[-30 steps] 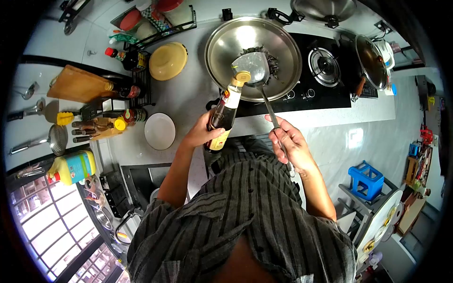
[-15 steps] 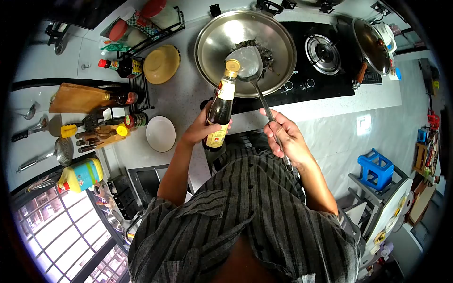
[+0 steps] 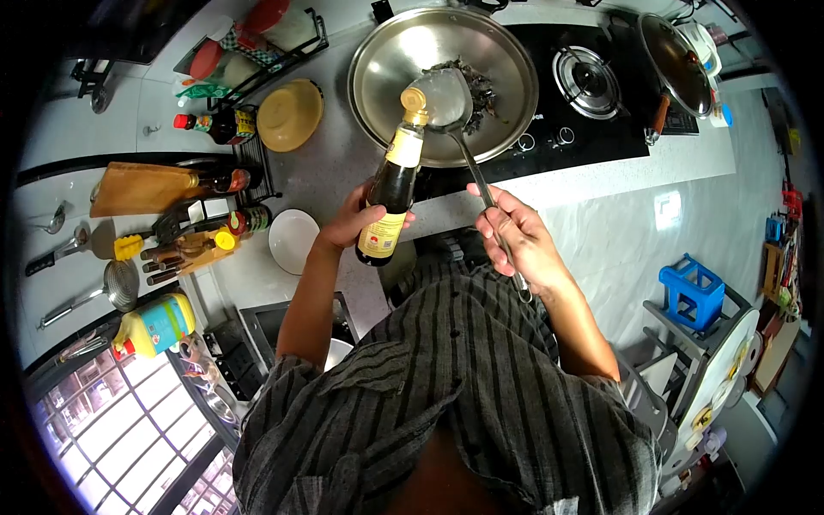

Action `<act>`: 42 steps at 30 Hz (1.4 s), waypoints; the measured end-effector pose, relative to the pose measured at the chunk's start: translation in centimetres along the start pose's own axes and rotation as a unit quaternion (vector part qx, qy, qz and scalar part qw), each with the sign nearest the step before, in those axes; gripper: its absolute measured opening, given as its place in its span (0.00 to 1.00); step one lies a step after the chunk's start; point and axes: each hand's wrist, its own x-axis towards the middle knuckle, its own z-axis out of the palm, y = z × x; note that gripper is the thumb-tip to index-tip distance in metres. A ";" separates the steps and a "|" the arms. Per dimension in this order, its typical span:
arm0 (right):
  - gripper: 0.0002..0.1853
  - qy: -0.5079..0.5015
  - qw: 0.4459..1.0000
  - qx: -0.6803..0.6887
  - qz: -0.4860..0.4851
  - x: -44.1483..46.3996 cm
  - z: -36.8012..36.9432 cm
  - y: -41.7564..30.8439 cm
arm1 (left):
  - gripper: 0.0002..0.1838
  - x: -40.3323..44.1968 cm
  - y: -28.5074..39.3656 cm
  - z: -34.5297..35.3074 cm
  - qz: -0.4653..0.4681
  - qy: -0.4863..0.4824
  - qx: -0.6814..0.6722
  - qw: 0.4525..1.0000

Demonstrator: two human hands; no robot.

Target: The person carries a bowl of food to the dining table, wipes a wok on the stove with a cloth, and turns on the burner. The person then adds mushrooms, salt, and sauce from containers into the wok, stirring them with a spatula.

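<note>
A dark sauce bottle (image 3: 393, 184) with a yellow cap and yellow labels is gripped in my left hand (image 3: 350, 219), tilted slightly with its cap toward the wok. My right hand (image 3: 522, 236) holds the metal handle of a spatula (image 3: 448, 101). The spatula's broad blade rests inside the large steel wok (image 3: 386, 81), beside dark chopped food (image 3: 482, 93) that I cannot identify. The bottle's cap overlaps the near side of the wok from this view. Whether the cap is loose or tight I cannot tell.
Right of the wok are a gas burner (image 3: 586, 81) and a lidded pan (image 3: 674, 64). On the left counter stand a white bowl (image 3: 293, 242), a yellow bowl (image 3: 290, 116), a knife block (image 3: 184, 253) and a cutting board (image 3: 142, 189). A blue stool (image 3: 691, 292) is at right.
The bottle has shifted slightly left in my left hand, and its lower label now faces more toward me. My right hand keeps the spatula in nearly the same place.
</note>
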 end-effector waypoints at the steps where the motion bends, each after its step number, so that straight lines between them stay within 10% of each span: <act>1: 0.21 0.002 1.000 0.005 0.001 0.0 0.1 0.0 | 0.36 0.0 0.0 -0.1 -0.003 -0.001 -0.005 1.000; 42: 0.20 0.005 0.998 0.068 0.013 1.4 -0.7 2.1 | 0.38 -0.1 2.0 -0.3 -0.089 0.019 0.031 0.995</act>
